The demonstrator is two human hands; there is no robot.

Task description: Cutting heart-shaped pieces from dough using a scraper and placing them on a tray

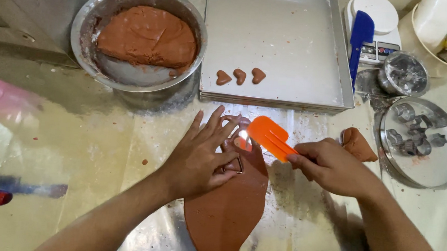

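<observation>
Worktop: shiny steel counter (99,147) under a clear plastic sheet, dusted with brown crumbs.
Baking tray: large square metal tray (280,18) at the far side, bearing three heart-shaped dough pieces (240,76) in a row near its front edge.
Mixing bowl: round steel bowl (87,51) left of the tray, with a big mound of brown dough (148,35) inside.
Rolled dough: flat brown sheet of dough (227,211) on the plastic, running from the near edge of the view up between the two hands.
Lid: round metal lid (443,169) at right, with several metal cookie cutters (414,136) lying in it.
Scale: white kitchen scale (383,18) behind the lid, a blue scraper (361,35) lying across it, a small round tin (404,74) in front.
Dough lump: small brown lump (359,145) just beside the lid.
Left hand: left hand (197,158) lies on the sheet, fingers spread, thumb and fingers on a small metal cutter (233,164) pressed into the dough.
Right hand: right hand (331,168) clamped around the handle of an orange spatula (268,136), its blade tilted over the far end of the sheet, near the left fingertips.
</observation>
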